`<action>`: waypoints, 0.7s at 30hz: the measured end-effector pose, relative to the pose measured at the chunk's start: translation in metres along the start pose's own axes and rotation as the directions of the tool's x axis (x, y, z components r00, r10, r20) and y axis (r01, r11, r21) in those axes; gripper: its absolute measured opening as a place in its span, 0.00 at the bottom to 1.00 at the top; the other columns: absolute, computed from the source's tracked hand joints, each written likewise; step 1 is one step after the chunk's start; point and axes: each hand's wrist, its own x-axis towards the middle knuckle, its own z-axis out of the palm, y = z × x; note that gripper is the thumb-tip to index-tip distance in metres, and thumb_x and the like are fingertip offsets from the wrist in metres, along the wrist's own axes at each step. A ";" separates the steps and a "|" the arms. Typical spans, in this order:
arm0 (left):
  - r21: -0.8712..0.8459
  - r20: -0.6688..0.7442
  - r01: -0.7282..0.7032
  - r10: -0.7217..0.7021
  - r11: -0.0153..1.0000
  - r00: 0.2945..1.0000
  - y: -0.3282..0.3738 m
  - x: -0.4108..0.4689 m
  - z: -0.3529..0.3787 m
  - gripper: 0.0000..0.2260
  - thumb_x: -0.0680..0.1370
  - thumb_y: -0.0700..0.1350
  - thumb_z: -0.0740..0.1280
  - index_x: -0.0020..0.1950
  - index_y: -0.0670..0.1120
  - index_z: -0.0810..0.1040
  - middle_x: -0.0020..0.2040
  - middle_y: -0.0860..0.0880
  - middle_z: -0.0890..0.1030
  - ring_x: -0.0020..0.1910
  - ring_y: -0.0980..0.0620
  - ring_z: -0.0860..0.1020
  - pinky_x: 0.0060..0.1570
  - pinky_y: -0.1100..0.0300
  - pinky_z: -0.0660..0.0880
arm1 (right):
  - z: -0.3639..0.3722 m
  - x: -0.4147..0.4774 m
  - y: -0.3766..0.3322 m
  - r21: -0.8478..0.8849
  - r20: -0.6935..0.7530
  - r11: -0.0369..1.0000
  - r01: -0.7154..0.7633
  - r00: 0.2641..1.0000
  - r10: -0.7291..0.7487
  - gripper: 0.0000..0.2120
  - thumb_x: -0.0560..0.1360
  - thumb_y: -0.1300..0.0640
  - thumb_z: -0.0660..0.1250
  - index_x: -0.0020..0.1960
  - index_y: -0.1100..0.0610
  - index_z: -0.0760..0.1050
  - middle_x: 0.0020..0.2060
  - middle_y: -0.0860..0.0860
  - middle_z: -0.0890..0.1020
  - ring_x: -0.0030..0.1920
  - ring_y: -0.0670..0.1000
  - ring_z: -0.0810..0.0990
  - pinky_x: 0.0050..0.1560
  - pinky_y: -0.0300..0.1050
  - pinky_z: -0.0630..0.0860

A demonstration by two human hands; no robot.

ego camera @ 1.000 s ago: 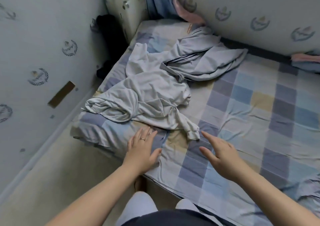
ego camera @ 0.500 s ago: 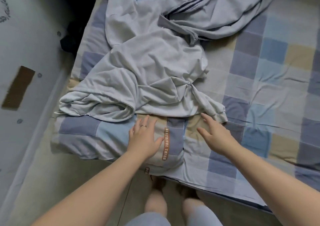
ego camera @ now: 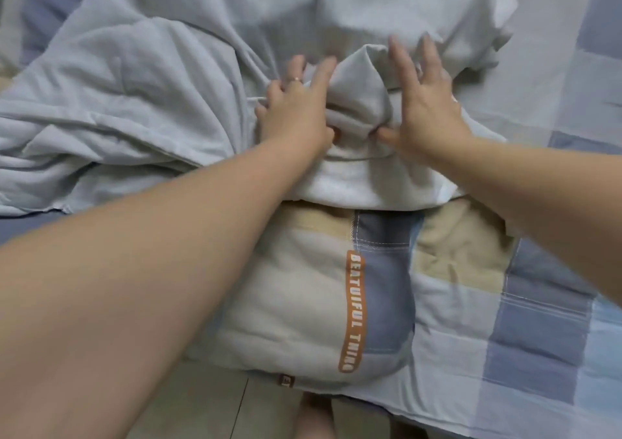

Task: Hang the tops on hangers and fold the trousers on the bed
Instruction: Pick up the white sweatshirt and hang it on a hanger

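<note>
- Grey top [ego camera: 151, 109] lies crumpled on the bed [ego camera: 538, 321], in the far half of the view. Its near hem runs left to right, just above the orange label [ego camera: 355, 310] of the checked cover.
- Most of the cloth spreads to the left and far side of the hands, and a smaller part goes far right. I cannot tell where the shoulders or the collar are.
- Between the two hands stands a raised fold [ego camera: 360, 82], with its long axis running from near to far.
- Left hand [ego camera: 296, 112] rests on the cloth, touching the left side of this fold. The fingers are mostly straight and partly sunk in the wrinkles, and the thumb pushes into the near end of the fold. Whether it already pinches the cloth, I cannot tell.
- Right hand [ego camera: 427, 105] is on the right side of the fold, its fingers apart and straight, holding nothing yet. Only the thumb tip touches the cloth.
- Both hands are equally near to the fold, so I judge the coming move is to take it from both sides and lift the top.
</note>
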 end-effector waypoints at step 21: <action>-0.095 0.550 0.012 0.042 0.995 0.834 0.057 -0.267 0.033 0.15 0.79 0.40 0.60 0.64 0.53 0.75 0.61 0.46 0.80 0.61 0.41 0.77 0.52 0.51 0.74 | -0.032 -0.275 0.034 0.110 0.432 0.982 -0.151 0.897 0.090 0.06 0.79 0.52 0.67 0.46 0.51 0.72 0.40 0.50 0.78 0.43 0.58 0.77 0.42 0.55 0.77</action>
